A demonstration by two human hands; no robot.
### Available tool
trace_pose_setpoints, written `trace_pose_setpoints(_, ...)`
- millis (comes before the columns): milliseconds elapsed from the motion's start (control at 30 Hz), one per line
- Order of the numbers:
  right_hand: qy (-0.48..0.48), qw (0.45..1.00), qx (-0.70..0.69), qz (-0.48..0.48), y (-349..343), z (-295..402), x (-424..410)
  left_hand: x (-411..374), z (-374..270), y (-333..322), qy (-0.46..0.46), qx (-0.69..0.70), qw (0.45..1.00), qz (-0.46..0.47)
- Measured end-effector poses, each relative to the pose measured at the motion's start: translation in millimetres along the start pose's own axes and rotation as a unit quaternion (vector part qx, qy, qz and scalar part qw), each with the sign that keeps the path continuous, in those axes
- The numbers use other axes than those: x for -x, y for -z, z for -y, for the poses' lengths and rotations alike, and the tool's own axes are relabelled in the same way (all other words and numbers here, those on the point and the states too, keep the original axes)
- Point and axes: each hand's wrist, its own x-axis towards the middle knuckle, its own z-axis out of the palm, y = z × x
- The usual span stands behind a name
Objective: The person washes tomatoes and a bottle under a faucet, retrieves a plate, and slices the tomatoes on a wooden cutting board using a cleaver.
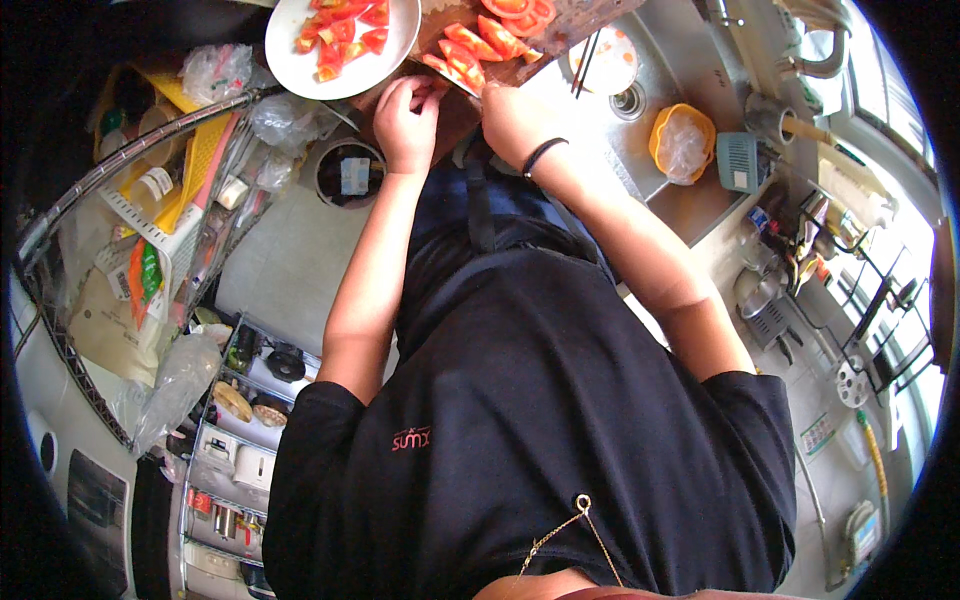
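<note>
My right hand [516, 126], with a dark band at the wrist, is closed around a kitchen knife; its handle is hidden, and its narrow blade [454, 78] points up and left beside tomato wedges [463, 63]. These lie on a brown wooden cutting board [577, 21], near round tomato slices [529, 16]. My left hand [409, 124] is curled at the board's near edge, left of the blade. Something reddish shows at its fingertips, but its grip is unclear. To its upper left, a white plate [285, 64] holds cut tomato pieces [341, 34].
Right of the board is a steel sink [675, 67] with a spotted white round item [611, 60], dark chopsticks [587, 64] and a yellow basket [660, 139] holding a plastic bag. A wire rack [142, 124] stands left. Below my left hand is a round bin [324, 169].
</note>
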Motion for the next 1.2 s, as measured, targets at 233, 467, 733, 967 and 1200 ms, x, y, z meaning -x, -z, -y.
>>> trace_pose_setpoints(233, 0.029, 0.999, -0.018, -0.021, -10.8, -20.7, -2.0, -3.4, -5.1, 0.4, 0.014, 0.005, 1.0, 0.0)
trace_pose_setpoints(467, 0.035, 0.999, 0.029, 0.009, -1.1, -43.5, 7.5, -5.7, -11.0, 2.1, 0.019, -0.006, 0.999, 0.027)
trace_pose_setpoints(733, -0.059, 0.989, -0.091, -0.099, 20.5, -43.9, 19.3, -14.7, -41.7, 13.3, -0.076, -0.123, 0.986, 0.078)
trace_pose_setpoints(967, -0.11, 0.943, -0.314, 0.009, 26.8, -37.4, 7.6, -75.0, -58.2, 2.8, -0.239, -0.184, 0.95, 0.082)
trace_pose_setpoints(1200, -0.109, 0.936, -0.328, 0.069, 23.8, -39.7, 2.0, -96.3, -48.5, 4.1, -0.182, -0.224, 0.93, 0.227)
